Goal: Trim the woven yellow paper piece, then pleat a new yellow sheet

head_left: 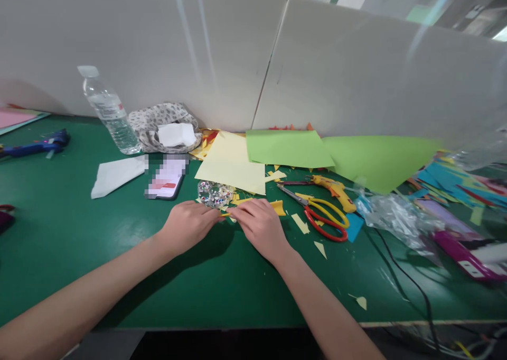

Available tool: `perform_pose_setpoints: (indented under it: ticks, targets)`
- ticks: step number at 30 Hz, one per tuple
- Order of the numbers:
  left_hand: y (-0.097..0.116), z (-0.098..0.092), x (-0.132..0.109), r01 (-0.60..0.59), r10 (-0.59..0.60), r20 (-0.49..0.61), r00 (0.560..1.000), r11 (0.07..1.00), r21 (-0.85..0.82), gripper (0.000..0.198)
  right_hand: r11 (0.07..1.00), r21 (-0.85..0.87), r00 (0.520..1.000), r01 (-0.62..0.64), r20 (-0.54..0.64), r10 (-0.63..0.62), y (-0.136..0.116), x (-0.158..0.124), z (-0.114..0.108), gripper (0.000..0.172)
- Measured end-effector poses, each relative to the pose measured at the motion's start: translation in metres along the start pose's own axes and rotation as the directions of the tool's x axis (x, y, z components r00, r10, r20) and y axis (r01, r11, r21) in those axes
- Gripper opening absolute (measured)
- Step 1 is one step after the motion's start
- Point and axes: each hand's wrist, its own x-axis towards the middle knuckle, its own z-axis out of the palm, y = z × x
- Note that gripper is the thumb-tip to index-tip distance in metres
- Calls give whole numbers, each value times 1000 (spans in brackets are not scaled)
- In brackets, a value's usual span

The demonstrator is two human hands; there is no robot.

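Observation:
My left hand (190,224) and my right hand (259,223) rest on the green table (71,228), fingertips meeting over a small yellow paper piece (227,214). Both hands have curled, pinching fingers on that piece. Just behind the fingertips lies a clear packet of googly eyes (214,193). A pale yellow sheet (233,164) lies beyond it. Yellow-and-red scissors (321,216) lie to the right of my right hand, apart from it.
A yellow glue gun (335,189), green sheets (289,147), crumpled clear plastic (396,217) and coloured paper scraps lie at the right. A phone (166,177), white tissue (114,175), water bottle (109,111), patterned cloth pouch (162,122) and blue glue gun (37,146) are at the left. A white partition stands behind.

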Motion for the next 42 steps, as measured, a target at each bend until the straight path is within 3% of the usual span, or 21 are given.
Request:
perform_pose_setpoints:
  ticks: [9, 18, 26, 32, 37, 42]
  targets:
    - [2, 1, 2, 57, -57, 0, 998, 996, -68, 28, 998, -43, 999, 36, -25, -37, 1, -1, 3, 24]
    - [-10, 3, 2, 149, -151, -14, 988, 983, -103, 29, 985, -165, 992, -57, -124, 36, 20, -3, -8, 26]
    - [-3, 2, 4, 59, -55, -68, 996, 996, 64, 20, 993, -74, 989, -92, -119, 82, 15, -3, -3, 25]
    - [8, 1, 2, -21, 24, -51, 998, 998, 62, 17, 1000, -7, 992, -25, -120, 24, 0, 1, 2, 23]
    - [5, 2, 0, 5, -4, -32, 999, 999, 43, 20, 999, 21, 990, -33, -139, 36, 5, 0, 0, 18]
    - [0, 4, 0, 63, -64, 7, 998, 996, 63, 20, 988, 100, 984, -113, -124, 126, 16, -3, -3, 20]
